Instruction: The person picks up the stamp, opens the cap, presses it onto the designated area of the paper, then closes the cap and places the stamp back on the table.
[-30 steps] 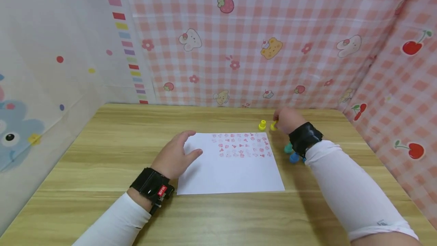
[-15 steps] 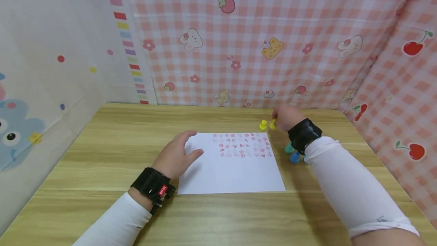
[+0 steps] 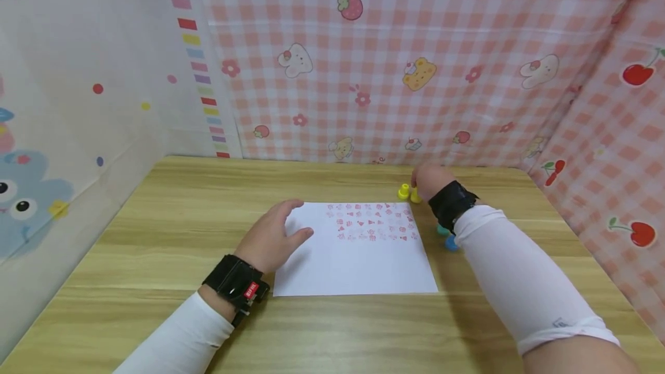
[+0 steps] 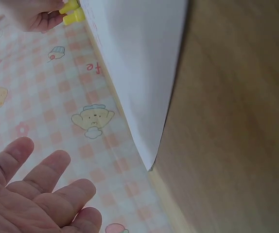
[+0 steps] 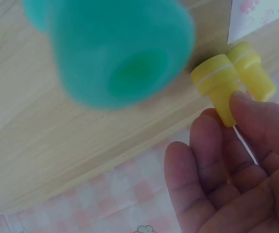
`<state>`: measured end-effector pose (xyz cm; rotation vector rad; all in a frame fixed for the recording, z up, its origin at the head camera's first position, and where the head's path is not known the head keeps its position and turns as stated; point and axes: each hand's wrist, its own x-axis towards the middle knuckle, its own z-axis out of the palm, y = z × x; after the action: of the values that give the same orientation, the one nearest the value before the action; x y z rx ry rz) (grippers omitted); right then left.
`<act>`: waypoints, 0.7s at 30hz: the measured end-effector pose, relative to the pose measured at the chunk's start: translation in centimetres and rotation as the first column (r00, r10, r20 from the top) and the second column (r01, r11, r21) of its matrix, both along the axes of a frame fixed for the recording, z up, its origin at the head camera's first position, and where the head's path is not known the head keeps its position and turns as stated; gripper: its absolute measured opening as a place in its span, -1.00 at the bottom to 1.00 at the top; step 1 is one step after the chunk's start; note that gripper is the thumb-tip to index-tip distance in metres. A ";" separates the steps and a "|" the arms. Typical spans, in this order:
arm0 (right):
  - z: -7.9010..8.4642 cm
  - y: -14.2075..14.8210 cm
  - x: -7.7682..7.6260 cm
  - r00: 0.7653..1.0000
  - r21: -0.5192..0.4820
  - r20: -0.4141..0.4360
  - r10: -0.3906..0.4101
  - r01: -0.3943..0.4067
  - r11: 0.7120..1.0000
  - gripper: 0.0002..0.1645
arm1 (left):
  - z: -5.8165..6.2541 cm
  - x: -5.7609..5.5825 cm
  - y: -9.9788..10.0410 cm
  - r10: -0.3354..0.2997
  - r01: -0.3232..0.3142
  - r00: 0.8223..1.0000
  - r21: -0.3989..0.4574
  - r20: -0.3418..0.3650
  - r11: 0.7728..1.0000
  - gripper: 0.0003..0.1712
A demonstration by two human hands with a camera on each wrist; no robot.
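Note:
My right hand [image 3: 433, 182] pinches a yellow toy stamp [image 5: 219, 85] by its narrow handle, between thumb and fingers. The stamp stands on the table beside a second yellow stamp [image 5: 253, 73]; in the right wrist view the two look side by side and almost touching. A white sheet of paper [image 3: 353, 267] lies in front of them, with rows of small red prints across its upper right part. At the sheet's left edge, my left hand [image 3: 272, 238] is held with fingers spread and nothing in it; its palm and fingers show in the left wrist view.
A teal stamp [image 3: 443, 229] and a blue stamp [image 3: 451, 243] stand right of the paper, partly hidden by my right forearm. Teal also looms large and blurred in the right wrist view. Patterned cloth [image 3: 384, 114] hangs along the table's back edge.
My right hand has shifted slightly left with the yellow stamp, narrowing the gap to the other yellow one. My left hand keeps its place by the paper; the head view has turned slightly.

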<state>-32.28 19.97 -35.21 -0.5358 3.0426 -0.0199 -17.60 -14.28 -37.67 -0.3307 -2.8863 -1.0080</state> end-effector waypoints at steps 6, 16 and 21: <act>-0.6 -0.4 -0.6 1.000 0.025 0.009 0.005 -0.005 1.000 -0.80 | -0.1 0.0 0.0 0.002 -0.002 1.000 0.001 0.000 1.000 -0.29; -0.3 -0.7 -0.4 1.000 0.006 0.023 -0.022 0.022 1.000 -0.79 | 0.0 0.0 0.0 0.007 -0.007 1.000 -0.004 0.005 1.000 -0.29; -0.1 -0.8 -0.1 0.999 0.009 0.034 -0.039 0.039 0.999 -0.81 | -0.1 0.1 0.1 0.021 -0.021 1.000 -0.003 0.007 1.000 -0.29</act>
<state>-32.39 19.18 -35.28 -0.4701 3.0186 -0.0178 -17.48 -14.18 -37.73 -0.2975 -2.8915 -1.0036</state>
